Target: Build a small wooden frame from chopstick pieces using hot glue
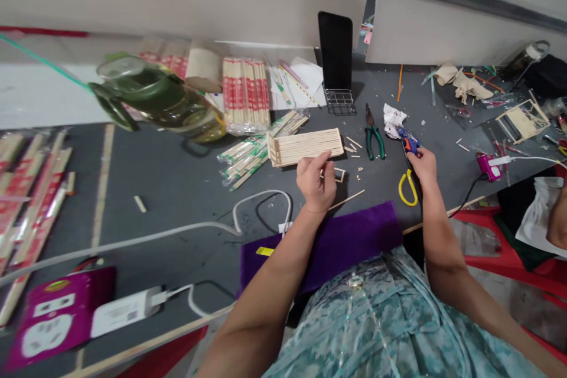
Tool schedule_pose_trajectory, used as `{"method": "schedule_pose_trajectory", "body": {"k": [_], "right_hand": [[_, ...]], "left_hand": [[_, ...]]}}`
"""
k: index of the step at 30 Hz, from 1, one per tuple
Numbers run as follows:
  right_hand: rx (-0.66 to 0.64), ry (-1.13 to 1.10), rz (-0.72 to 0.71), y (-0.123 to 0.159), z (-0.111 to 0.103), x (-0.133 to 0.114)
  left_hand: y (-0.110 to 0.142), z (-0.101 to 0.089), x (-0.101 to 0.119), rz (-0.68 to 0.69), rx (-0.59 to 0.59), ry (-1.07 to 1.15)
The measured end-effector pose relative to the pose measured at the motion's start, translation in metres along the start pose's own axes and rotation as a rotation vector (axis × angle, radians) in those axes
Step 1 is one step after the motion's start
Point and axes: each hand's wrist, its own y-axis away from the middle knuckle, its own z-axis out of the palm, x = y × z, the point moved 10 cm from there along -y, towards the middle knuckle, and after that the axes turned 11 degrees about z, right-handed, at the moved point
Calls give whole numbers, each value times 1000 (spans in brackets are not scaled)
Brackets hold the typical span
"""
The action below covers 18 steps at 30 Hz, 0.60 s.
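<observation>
"Position of the stick tray [305, 146]?"

"It is laid on the grey surface [172, 174], beyond the left hand [316, 184]. Green-marked packets [243, 153] are found beside one end, green-handled pliers [375, 140] near the other."

"Condition of the hands?"

"On the left, the fingers are bent at the tray's near edge, with a small stick frame [342, 175] just beside them. Whether anything is pinched there cannot be told. By the right hand [423, 164], a blue tool [411, 144] is grasped, near a yellow handle [407, 204] and crumpled paper [393, 120]."

"Handling expected of the tray?"

"It is judged light and dry, fairly stiff along the sticks but weak across the joints. The raised strips at the far-left end are rated fragile; pressure there should be avoided."

"Recommended hold?"

"Both long edges should be taken lightly near mid-length, with the base supported from below. For the small frame, a fingertip pinch on one side is advised, as its corners could be racked or parted by squeezing."
</observation>
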Motion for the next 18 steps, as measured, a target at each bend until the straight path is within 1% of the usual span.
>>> {"method": "schedule_pose_trajectory", "body": {"k": [2,5,9,12,16,18], "right_hand": [[10,-63,16,-2,-2,2],[56,-168,42,-4,-10,4],[84,-317,74,-5,-17,5],[48,-438,108,-3,-10,6],[-4,-601,142,2,1,5],[-33,-677,159,3,4,4]], "left_hand": [[-2,0,3,27,4,8],[-7,-3,12,93,40,9],[-13,-5,20,156,53,-53],[-13,-3,16,133,44,-94],[-10,4,7,85,-26,-70],[-11,4,4,40,-34,-56]]}}
